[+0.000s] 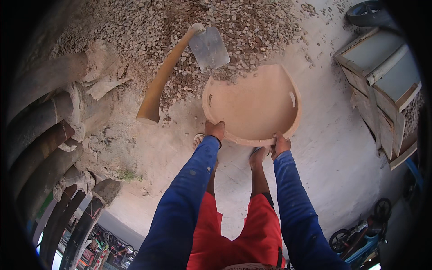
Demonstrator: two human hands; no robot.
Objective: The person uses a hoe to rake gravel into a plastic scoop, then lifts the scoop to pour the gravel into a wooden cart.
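Note:
A wide, shallow scoop-shaped pan (252,103), dusty tan with a slot through each side, is held by its near rim. My left hand (215,129) is closed on the rim at the left, and my right hand (281,143) grips it farther right. The pan's far lip meets the edge of a gravel heap (252,27), and its inside shows only dust. Left of the pan, a hoe (164,76) with a thick wooden handle lies on the gravel, its flat metal blade toward the pan.
A wooden box frame (378,85) stands at the right, with a tyre (369,14) behind it. Large dark curved pipes or tyres (40,112) line the left. Bicycles (360,238) are at the lower right. My feet stand on dusty pale ground (333,130) just below the pan.

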